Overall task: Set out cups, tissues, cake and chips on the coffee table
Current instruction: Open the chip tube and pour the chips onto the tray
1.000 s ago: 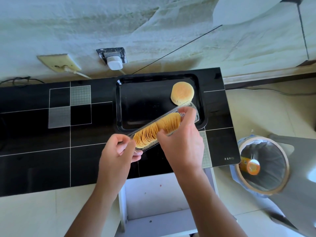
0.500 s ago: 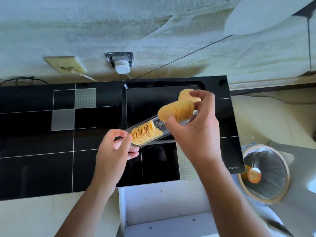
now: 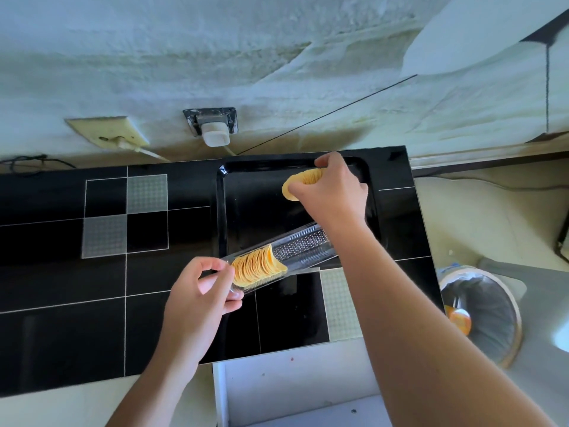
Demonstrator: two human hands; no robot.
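My left hand (image 3: 197,300) grips the near end of a clear plastic chip tray (image 3: 304,246), held slanted over the black table (image 3: 61,272). A short stack of yellow chips (image 3: 255,268) remains in the tray's near half; its far half is bare. My right hand (image 3: 332,192) holds another stack of chips (image 3: 300,183) low over the far right part of the black serving tray (image 3: 246,211). The round cake seen before on that tray is hidden under my right hand.
A white open drawer or box (image 3: 295,389) sits below the table's near edge. A lined waste bin (image 3: 480,312) with an orange can inside stands on the floor at right. Wall sockets with a white plug (image 3: 215,135) are behind the table.
My right hand lifted a stack of chips out of the clear tray and carried it away to the far right of the black serving tray. My left hand kept hold of the clear tray.
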